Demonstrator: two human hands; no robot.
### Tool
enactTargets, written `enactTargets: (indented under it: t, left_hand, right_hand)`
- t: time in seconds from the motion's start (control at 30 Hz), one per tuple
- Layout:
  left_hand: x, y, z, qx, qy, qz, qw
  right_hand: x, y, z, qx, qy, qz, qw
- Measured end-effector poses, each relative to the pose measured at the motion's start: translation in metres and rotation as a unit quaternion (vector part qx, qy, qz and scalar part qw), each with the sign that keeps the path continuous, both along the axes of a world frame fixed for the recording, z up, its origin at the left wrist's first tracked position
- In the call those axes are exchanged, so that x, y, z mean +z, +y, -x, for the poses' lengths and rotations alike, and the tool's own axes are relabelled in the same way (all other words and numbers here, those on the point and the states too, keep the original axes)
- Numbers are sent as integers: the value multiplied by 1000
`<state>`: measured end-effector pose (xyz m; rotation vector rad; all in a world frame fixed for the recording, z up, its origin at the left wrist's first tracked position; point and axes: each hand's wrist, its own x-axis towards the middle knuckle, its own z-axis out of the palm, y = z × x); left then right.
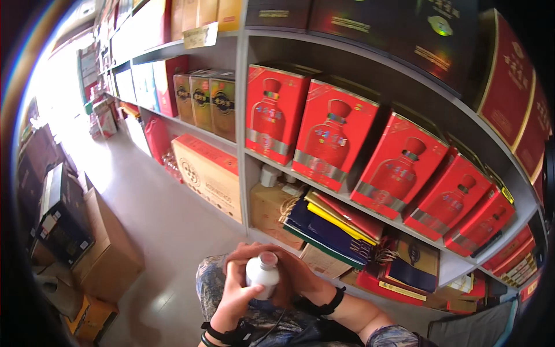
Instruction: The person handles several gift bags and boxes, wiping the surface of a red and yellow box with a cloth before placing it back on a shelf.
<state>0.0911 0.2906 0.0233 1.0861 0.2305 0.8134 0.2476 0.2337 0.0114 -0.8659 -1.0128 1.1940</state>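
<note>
My left hand (236, 284) is wrapped around a small white bottle (262, 277) with a rounded shoulder and a reddish-grey cap. Its thumb lies across the front of the bottle. A reddish-brown cloth (288, 271) curves behind and along the right side of the bottle. My right hand (307, 277) presses the cloth there, its fingers mostly hidden by it. Both hands are above my patterned trousers (208, 277), and each wrist wears a black strap.
Shelves ahead hold several red boxes (331, 134) with bottle pictures. Below them are folded gift bags (329, 230) and a cardboard box (273, 212). A large carton (212, 173) stands on the bottom shelf at left. Across the aisle floor (173, 225) sit a brown carton (108, 251) and a dark box (65, 217).
</note>
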Motion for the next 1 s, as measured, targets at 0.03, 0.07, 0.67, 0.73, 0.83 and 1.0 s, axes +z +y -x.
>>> enactTargets:
  t: [0.03,0.07,0.67,0.73,0.83,1.0]
  left_hand:
    - [-8,2,3,3,-24,-12,1000]
    - [-17,3,8,11,-20,20,1000]
    - [14,-46,0,-67,56,-121,989]
    - [12,-47,-1,-95,54,-103,989]
    - [9,-46,-8,-140,40,-92,985]
    - [8,-51,-16,-156,23,-63,985]
  right_hand:
    - [14,6,4,31,23,-7,999]
    - [31,1,5,11,-76,-61,995]
    - [38,-66,11,-175,222,-3,959]
    - [42,-72,9,-188,190,-24,963]
    - [48,-84,9,-214,194,12,957]
    - [39,-100,16,-254,161,-40,953]
